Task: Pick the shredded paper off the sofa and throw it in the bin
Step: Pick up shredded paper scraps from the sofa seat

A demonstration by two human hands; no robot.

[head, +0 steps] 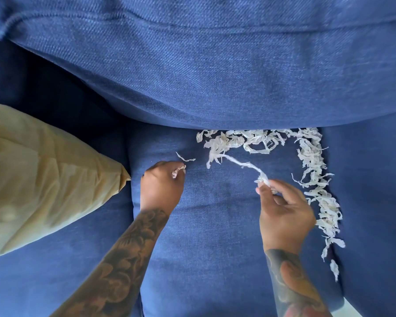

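Both hands are curled on paper: right hand [284,209] pinches a twisted strand, left hand [162,186] grips a small wad. On the sofa [215,225], the paper [311,156] lies in an L, one band along the back crease, one down the right seam toward the viewer. Better to rake each band lengthwise into a clump than pluck strips; the held strand runs diagonally up-left. No bin shows.

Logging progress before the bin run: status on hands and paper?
Left hand pinches a small wad. Right hand grips a strand trailing from the shredded paper, most still on the sofa. Nothing blocking; bin not in view.
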